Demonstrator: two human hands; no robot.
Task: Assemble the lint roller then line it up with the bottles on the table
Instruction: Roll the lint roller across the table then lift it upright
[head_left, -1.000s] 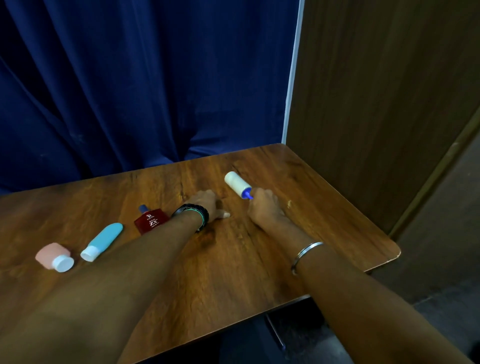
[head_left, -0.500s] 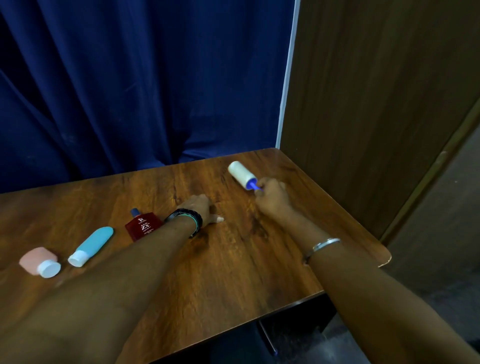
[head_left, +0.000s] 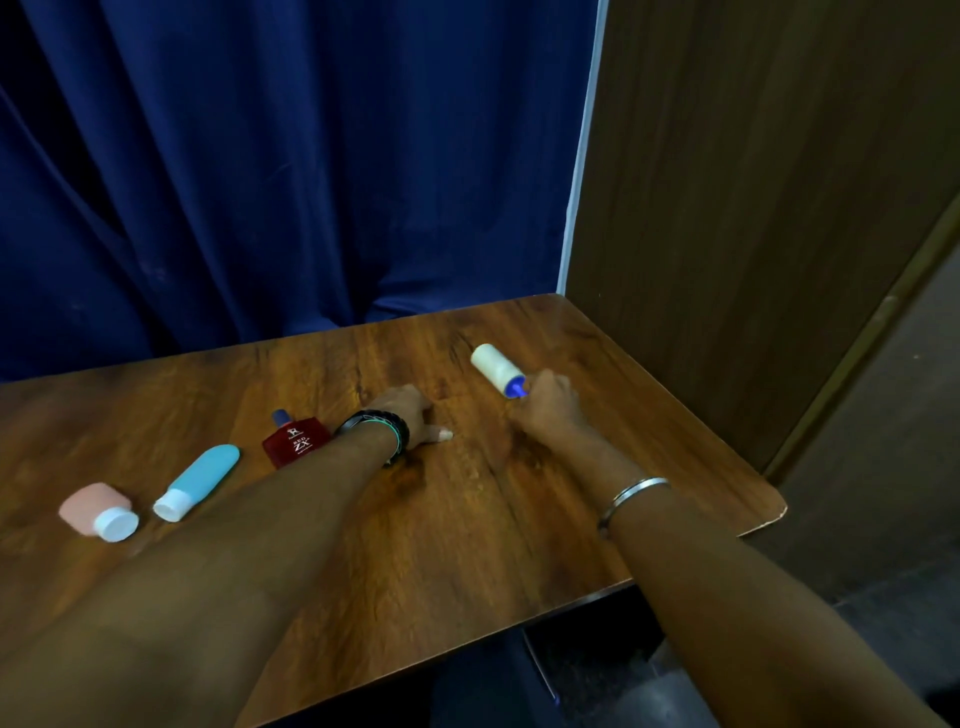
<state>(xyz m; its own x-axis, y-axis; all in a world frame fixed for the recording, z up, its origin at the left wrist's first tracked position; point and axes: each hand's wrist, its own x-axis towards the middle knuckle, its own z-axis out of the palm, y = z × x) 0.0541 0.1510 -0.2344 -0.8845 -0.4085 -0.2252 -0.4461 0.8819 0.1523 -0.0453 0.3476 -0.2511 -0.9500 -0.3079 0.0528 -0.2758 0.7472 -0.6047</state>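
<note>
My right hand (head_left: 545, 402) closes around the blue handle of the lint roller (head_left: 497, 368), which lies far right on the table (head_left: 467, 545); my left hand (head_left: 410, 410) rests flat, holding nothing. I'd swing the roller parallel beside the red bottle (head_left: 296, 441), teal tube (head_left: 200, 480) and pink bottle (head_left: 96, 509). All capped; contents unseen.

Bare table (head_left: 467, 545) lies between both forearms; the left hand (head_left: 402, 410) blocks the gap beside the red bottle (head_left: 296, 441).
</note>
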